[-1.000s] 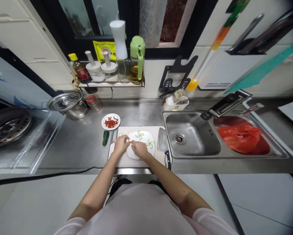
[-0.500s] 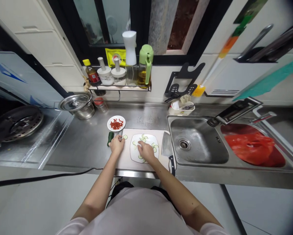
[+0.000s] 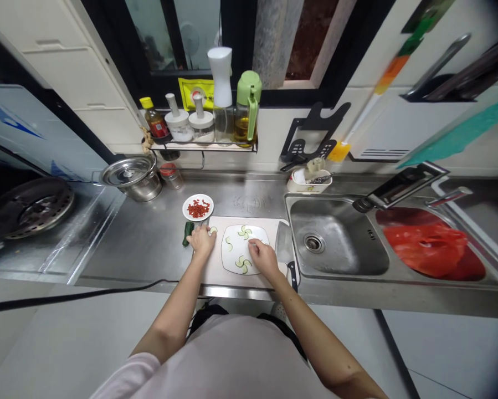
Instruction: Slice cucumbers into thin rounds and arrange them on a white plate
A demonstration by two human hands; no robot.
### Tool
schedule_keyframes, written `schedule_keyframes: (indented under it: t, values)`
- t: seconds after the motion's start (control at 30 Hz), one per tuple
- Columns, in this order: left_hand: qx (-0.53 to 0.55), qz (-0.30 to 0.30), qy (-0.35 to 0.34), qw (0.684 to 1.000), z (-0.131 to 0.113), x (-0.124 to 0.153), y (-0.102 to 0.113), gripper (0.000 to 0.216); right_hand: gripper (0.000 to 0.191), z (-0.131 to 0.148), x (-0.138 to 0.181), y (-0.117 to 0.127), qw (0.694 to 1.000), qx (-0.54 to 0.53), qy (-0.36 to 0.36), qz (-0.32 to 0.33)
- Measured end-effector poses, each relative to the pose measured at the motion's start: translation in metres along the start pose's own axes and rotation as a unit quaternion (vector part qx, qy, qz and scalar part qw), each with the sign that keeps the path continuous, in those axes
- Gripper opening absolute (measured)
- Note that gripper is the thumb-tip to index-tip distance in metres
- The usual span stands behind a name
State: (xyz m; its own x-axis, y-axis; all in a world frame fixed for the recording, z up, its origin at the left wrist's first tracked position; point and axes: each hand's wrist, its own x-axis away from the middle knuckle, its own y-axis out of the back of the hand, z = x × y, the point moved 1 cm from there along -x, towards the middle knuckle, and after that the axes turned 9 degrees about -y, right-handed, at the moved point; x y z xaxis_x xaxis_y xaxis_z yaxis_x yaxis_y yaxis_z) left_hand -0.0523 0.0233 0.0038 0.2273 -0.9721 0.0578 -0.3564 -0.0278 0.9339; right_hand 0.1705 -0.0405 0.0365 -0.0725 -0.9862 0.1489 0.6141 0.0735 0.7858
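While the left hand (image 3: 201,242), fingers loosely spread, is over the cutting board (image 3: 212,272), the right hand (image 3: 263,259), fingers curled, grip indiscernible, meets the plate (image 3: 234,256) below frame centre; arranging its cucumber slices (image 3: 244,261) appears underway, next requiring light placement.

Right hand (image 3: 264,258) hides right part of plate (image 3: 234,256); whether it pinches anything: too small to tell. Left hand (image 3: 202,241) covers part of cutting board (image 3: 214,272); its grip unclear. Stove (image 3: 45,209) cut off at left, teal cloth (image 3: 467,133) at right. Bottle label (image 3: 160,128) unreadable
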Motion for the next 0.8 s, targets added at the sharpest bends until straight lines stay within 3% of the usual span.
schedule_keyframes:
  t: [0.2, 0.37, 0.47, 0.6, 0.67, 0.8]
  values:
    - [0.04, 0.012, -0.005, 0.999, -0.007, 0.0, 0.005, 0.016, 0.033, -0.004, 0.003, 0.002, 1.0, 0.001, -0.013, -0.009]
    - [0.168, 0.007, 0.004, 0.986, -0.009, 0.004, 0.011, 0.016, 0.034, -0.002, 0.001, 0.006, 1.0, -0.006, -0.016, -0.013]
    - [0.303, 0.022, -0.002, 0.953, -0.008, 0.006, 0.016, 0.018, 0.035, 0.003, -0.001, 0.011, 1.0, -0.02, -0.016, -0.017]
    - [0.48, 0.05, -0.03, 0.875, -0.014, 0.011, 0.027, 0.027, 0.034, 0.014, -0.005, 0.017, 0.999, -0.041, -0.016, -0.027]
    - [0.525, 0.06, -0.041, 0.848, -0.019, 0.015, 0.035, 0.03, 0.033, 0.021, -0.007, 0.021, 0.998, -0.058, -0.009, -0.034]
    - [0.558, 0.087, -0.059, 0.823, -0.032, 0.028, 0.052, 0.029, 0.031, 0.034, -0.01, 0.026, 0.992, -0.117, 0.025, -0.04]
